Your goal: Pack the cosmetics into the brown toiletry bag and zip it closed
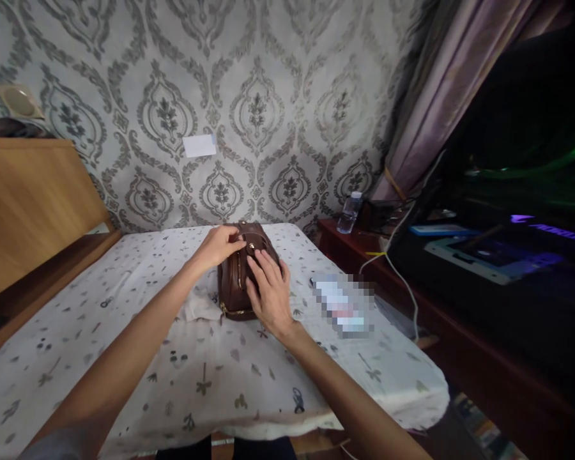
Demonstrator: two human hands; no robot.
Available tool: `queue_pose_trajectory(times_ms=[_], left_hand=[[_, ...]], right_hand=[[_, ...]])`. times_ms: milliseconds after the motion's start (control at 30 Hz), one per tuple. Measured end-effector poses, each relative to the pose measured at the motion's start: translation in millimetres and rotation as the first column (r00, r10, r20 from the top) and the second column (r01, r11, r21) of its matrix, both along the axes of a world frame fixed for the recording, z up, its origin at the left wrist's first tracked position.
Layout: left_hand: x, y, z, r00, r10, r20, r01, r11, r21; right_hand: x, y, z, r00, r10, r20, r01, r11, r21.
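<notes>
A dark brown leather bag [232,281] with gold-coloured zips and a round metal fastener sits on the patterned white sheet [220,358]. At the bag's upper left side, my left hand [220,246] is closed, thumb and fingers drawn together against the leather; what lies between the fingertips is hidden. My right hand [272,291] rests on the bag's right side with its fingers stretched out, fingertips just below the fastener. A crumpled whitish cloth [199,305] lies against the bag's left side.
Right of the bag lies a phone-like device [340,303], its screen blurred out. A dark red desk [333,239] on the right bears a plastic bottle [349,212] and a white cable [405,281]. A wooden headboard [38,204] stands left, a patterned wall [268,128] behind.
</notes>
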State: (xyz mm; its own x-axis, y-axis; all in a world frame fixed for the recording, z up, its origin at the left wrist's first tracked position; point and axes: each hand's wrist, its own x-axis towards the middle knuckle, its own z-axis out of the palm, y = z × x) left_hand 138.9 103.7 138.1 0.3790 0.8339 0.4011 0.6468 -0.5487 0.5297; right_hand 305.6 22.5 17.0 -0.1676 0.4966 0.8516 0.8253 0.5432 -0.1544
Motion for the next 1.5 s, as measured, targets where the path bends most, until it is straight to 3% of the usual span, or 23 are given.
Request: queue_pose_trajectory(times_ms=[133, 233, 533, 733, 933, 1067, 1233, 1500], left_hand=[[1.7, -10.0, -2.4, 0.987, 0.119, -0.107, -0.105, 0.986, 0.132], [0.6, -14.1, -3.1, 0.976, 0.144, -0.161, -0.112, 0.974, 0.195], [-0.6, -14.7, 1.3, 0.927, 0.193, -0.321, -0.136, 0.972, 0.189], [-2.1, -25.1, -6.3, 0.960, 0.179, -0.214, -0.149, 0.977, 0.149], [-12.9, -33.3, -30.4, 0.999, 0.009, 0.053, -0.012, 0.998, 0.064], [-20.8, -27.0, -32.2, 0.990, -0.069, 0.120, 0.070, 0.997, -0.009], [-19.9, -25.3, -27.4, 0.995, -0.055, 0.084, 0.055, 0.998, 0.000], [-7.8, -39.8, -19.9, 0.982, 0.099, -0.159, -0.080, 0.989, 0.121]], right_hand=[[-4.7, 4.8, -0.9, 1.000, 0.016, -0.002, -0.016, 0.999, -0.042], [-6.0, 5.1, -2.9, 1.000, -0.004, -0.009, 0.004, 0.999, -0.032], [-5.3, -1.0, 5.4, 0.999, -0.008, 0.043, 0.011, 0.999, -0.051], [-10.1, 2.3, 3.1, 1.000, -0.020, -0.012, 0.020, 1.000, -0.021], [-9.1, 2.5, 2.3, 0.999, -0.005, -0.037, 0.004, 0.999, -0.032], [-6.2, 1.9, 0.7, 1.000, 0.009, -0.017, -0.010, 1.000, -0.028], [-2.8, 4.0, -3.7, 0.999, 0.034, -0.026, -0.033, 0.999, 0.025], [1.2, 8.2, -10.5, 0.991, 0.107, -0.080, -0.105, 0.994, 0.023]])
